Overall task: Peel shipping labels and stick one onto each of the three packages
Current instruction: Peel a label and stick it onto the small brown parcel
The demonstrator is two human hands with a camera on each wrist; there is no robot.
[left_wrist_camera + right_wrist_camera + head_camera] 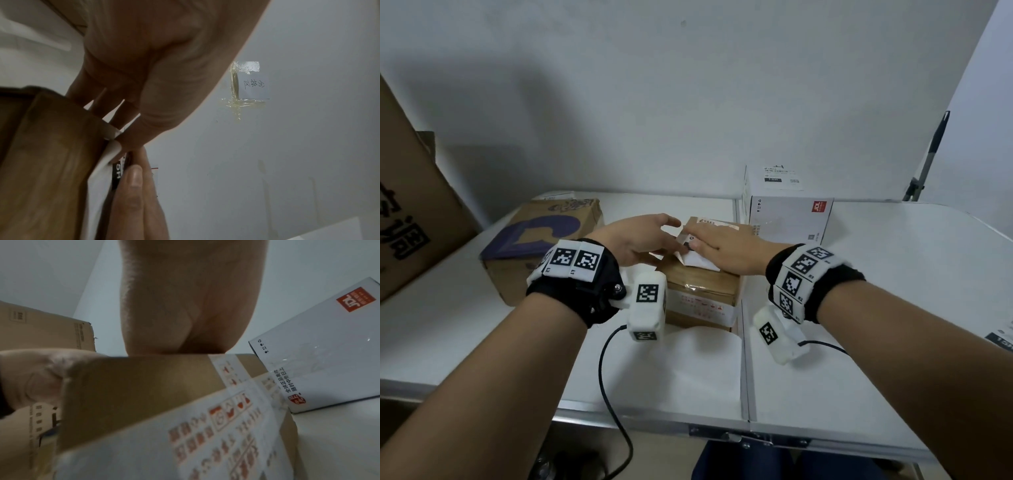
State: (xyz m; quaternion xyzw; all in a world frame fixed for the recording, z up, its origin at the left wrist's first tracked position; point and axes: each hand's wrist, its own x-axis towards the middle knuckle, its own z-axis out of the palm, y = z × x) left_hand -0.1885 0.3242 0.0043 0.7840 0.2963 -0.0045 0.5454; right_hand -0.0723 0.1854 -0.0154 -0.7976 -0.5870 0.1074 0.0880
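A small brown box (702, 291) stands mid-table with a white shipping label (700, 258) on its top. My right hand (709, 241) lies flat on the label, fingers straight and pressing. My left hand (667, 240) pinches the label's raised left edge between thumb and fingers; the left wrist view shows this pinch on the label (98, 178). A brown box with a purple graphic (541, 236) sits to the left. A white box (787, 212) at the back right bears a label (779, 178) on top. The right wrist view shows my palm (185, 305) on the small box (133, 386).
A big cardboard carton (410, 212) leans at the far left. More label sheets (1001, 337) lie at the table's right edge. A black cable (613, 377) hangs over the front edge. A handwritten note (255, 86) is taped to the wall.
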